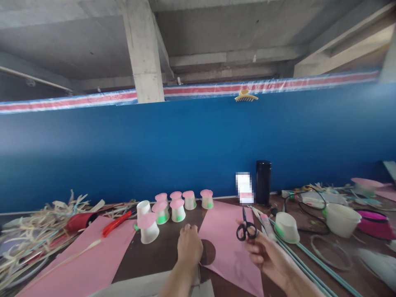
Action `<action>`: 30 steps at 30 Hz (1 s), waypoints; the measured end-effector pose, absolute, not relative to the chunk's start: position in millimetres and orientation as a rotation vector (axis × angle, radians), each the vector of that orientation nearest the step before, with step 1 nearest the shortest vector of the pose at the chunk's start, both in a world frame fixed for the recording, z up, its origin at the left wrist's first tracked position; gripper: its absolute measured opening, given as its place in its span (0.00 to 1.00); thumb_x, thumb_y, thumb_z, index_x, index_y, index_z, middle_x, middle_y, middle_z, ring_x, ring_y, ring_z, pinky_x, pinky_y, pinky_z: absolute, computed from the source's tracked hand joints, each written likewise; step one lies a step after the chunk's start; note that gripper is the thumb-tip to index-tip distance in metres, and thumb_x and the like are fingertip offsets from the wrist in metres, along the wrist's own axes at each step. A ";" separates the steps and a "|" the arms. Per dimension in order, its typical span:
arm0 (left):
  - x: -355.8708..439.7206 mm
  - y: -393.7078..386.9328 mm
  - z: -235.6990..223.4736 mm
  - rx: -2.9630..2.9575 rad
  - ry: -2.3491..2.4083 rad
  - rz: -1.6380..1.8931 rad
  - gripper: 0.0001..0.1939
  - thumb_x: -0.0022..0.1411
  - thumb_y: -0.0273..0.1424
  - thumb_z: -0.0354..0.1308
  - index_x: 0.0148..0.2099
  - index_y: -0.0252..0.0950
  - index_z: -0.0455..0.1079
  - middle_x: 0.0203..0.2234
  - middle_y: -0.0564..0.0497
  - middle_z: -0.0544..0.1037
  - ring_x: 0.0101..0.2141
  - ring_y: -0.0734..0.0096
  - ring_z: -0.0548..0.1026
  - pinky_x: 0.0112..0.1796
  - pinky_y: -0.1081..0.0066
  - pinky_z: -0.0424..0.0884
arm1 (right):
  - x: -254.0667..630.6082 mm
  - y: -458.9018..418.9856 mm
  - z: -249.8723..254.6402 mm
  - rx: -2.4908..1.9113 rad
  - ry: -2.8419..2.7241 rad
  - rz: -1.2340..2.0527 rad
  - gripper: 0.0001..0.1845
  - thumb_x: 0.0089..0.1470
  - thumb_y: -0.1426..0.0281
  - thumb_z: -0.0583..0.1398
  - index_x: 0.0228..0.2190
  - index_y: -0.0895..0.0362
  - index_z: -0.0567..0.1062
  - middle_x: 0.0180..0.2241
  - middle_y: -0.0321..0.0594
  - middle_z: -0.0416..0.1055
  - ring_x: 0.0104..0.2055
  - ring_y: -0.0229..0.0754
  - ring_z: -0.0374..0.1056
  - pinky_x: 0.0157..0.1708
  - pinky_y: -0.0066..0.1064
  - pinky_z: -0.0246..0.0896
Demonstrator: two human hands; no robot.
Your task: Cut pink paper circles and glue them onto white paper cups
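My right hand (pixel 268 255) holds a pair of black-handled scissors (pixel 245 225) above a pink paper sheet (pixel 225 220), with the blades pointing away from me. A round notch is cut out of this sheet's left edge. Beside the notch, my left hand (pixel 189 245) rests low over the table with its fingers curled; whatever they may grip is hidden. Beyond it stand several upside-down white paper cups (pixel 178 214) with pink paper discs on top and green patches on their sides. Nearer on the left, another pink disc (pixel 147 220) leans against white cups (pixel 150 234).
A second pink sheet (pixel 89 251) lies at left with a red-handled tool (pixel 116 224) on it, by a heap of pale strips (pixel 37 235). On the right are a black flask (pixel 263 181), a phone (pixel 244 187), a cup (pixel 286 227), a white tub (pixel 342 220) and cables.
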State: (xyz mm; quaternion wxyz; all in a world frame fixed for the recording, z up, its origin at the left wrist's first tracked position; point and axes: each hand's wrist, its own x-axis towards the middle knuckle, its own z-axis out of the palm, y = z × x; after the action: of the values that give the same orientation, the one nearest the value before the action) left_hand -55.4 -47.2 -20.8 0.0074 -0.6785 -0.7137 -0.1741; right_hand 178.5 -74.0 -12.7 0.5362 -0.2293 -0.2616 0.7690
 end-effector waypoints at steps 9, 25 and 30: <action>-51.3 -46.2 -25.6 -2.179 -2.231 -0.485 0.11 0.61 0.30 0.46 0.39 0.36 0.70 0.38 0.45 0.72 0.40 0.63 0.70 0.39 0.68 0.63 | 203.4 -80.8 -4.0 -0.892 -0.643 1.727 0.13 0.48 0.62 0.65 0.38 0.51 0.77 0.24 0.29 0.65 0.22 0.30 0.61 0.30 0.33 0.70; -24.1 -116.1 53.2 -2.828 -1.711 -0.090 0.15 0.52 0.21 0.51 0.41 0.35 0.73 0.39 0.43 0.75 0.42 0.58 0.71 0.42 0.64 0.66 | 205.3 -87.6 6.7 -1.162 -0.902 1.479 0.14 0.46 0.60 0.62 0.36 0.53 0.77 0.29 0.35 0.71 0.29 0.35 0.65 0.30 0.25 0.61; -23.0 -106.7 31.1 -2.771 -1.651 -0.012 0.15 0.51 0.20 0.50 0.40 0.30 0.73 0.38 0.40 0.75 0.41 0.55 0.72 0.42 0.61 0.67 | 191.3 -94.3 23.0 -1.378 -1.052 1.212 0.09 0.41 0.65 0.63 0.27 0.55 0.77 0.25 0.36 0.72 0.31 0.40 0.66 0.29 0.26 0.58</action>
State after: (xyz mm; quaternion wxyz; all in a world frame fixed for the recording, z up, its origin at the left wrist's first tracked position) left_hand -23.0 -106.7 31.1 -0.0421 -0.8583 -0.5115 -0.0039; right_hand 191.3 -94.3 23.0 0.4909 -0.5676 -0.4334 0.4990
